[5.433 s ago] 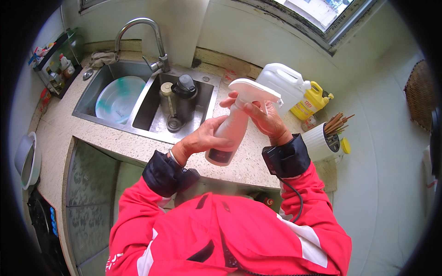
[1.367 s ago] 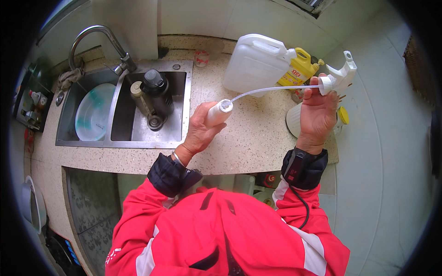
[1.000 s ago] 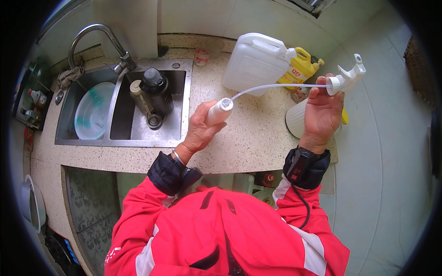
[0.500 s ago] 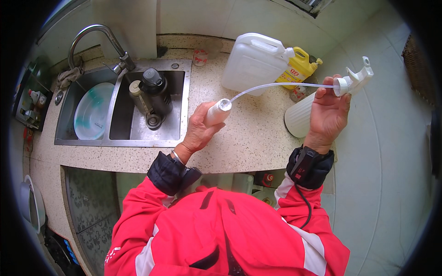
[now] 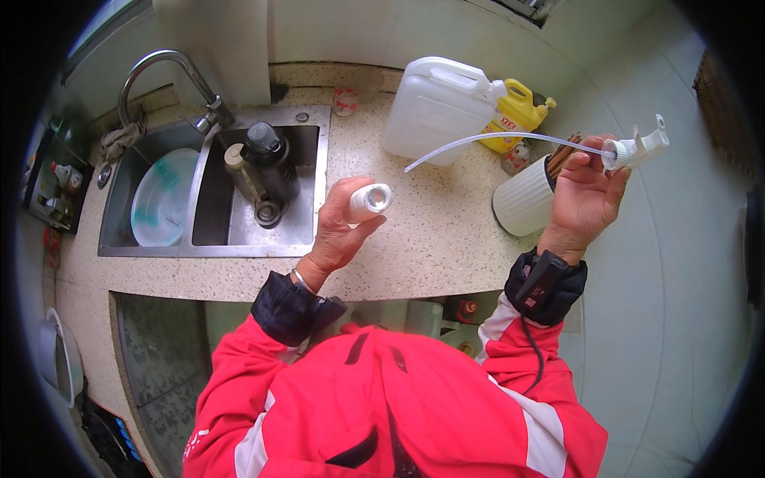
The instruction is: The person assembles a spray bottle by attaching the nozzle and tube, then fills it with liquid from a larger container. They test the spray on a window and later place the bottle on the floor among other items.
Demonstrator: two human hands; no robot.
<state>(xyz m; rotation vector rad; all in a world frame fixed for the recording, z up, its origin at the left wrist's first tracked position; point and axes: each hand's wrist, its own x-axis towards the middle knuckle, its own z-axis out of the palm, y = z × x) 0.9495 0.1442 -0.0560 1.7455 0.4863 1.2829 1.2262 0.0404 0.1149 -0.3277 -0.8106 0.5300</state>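
Observation:
My left hand (image 5: 338,223) is wrapped round a small white bottle (image 5: 368,202), its open neck facing up. Pinched in the fingers of my right hand (image 5: 583,195) is a white spray pump head (image 5: 633,151). From it a long clear dip tube (image 5: 486,137) arcs leftward over the counter; its free end hangs apart from the bottle, a little above and to the right of the neck. Just behind my right hand stands a ribbed white holder (image 5: 522,203) with brown chopsticks (image 5: 560,153) in it.
A large white plastic jug (image 5: 437,107) and a yellow jug (image 5: 516,119) stand at the back of the speckled counter (image 5: 430,239). To the left, the double sink (image 5: 231,248) holds a basin (image 5: 165,199) and a dark bottle (image 5: 275,163). A faucet (image 5: 179,60) arches over it.
The dip tube has come out of the bottle's neck. My right hand has moved right with the pump head, uncovering the chopsticks, while my left hand has tipped the bottle slightly.

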